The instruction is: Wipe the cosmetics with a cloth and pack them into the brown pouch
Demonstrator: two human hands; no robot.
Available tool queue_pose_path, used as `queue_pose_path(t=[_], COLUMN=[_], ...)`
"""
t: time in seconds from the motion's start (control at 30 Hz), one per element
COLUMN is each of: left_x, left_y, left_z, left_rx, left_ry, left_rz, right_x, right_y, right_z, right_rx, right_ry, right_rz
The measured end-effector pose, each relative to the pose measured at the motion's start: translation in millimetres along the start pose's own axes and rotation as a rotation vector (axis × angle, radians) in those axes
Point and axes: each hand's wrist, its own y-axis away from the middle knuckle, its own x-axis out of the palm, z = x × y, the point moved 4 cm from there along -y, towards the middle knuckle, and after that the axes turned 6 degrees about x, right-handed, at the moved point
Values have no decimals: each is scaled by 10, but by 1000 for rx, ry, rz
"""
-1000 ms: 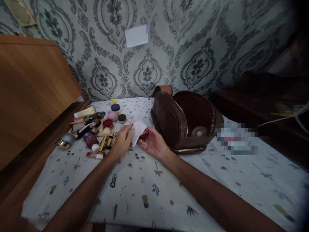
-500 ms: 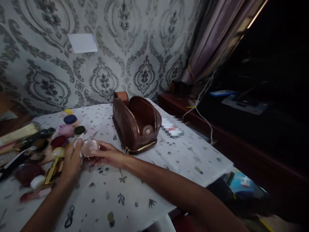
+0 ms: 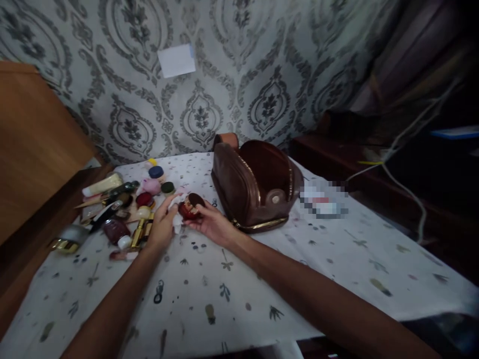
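Note:
Above the table, my right hand grips a small dark red jar with a dark round lid, fingers around its right side and underside. My left hand is closed on a crumpled white tissue, which rests against the jar's left side. To the right of my hands stands a brown leather toiletry bag, its top unzipped and gaping. Left of my left hand lies a cluster of cosmetics: a dark red bottle with a white cap, a gold tube, and a dark-lidded jar.
A patterned white cloth covers the table. A silver-and-gold container lies at the left edge, near a wooden panel. Right of the bag is a blurred-out item. A white cable hangs at the far right.
My view has swung left, so everything sits further right. The jar in my hands showed a pale, shiny round face before; now its dark lid and red side show.

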Motion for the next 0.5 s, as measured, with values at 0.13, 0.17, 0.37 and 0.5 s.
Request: queue_pose_path(t=[0.13, 0.17, 0.37, 0.5], left_x=[25, 32, 11, -21], left_y=[18, 22, 14, 19], left_z=[-71, -89, -163, -226], left_rx=[-98, -133, -185, -58], left_ry=[78, 114, 234, 109], left_rz=[57, 70, 2, -24], right_x=[-9, -6, 16, 9], right_y=[-5, -2, 0, -6], right_z=[50, 59, 35, 4], right_rx=[-8, -10, 49, 40], right_ry=[-45, -43, 22, 84], right_rz=[-71, -80, -82, -85])
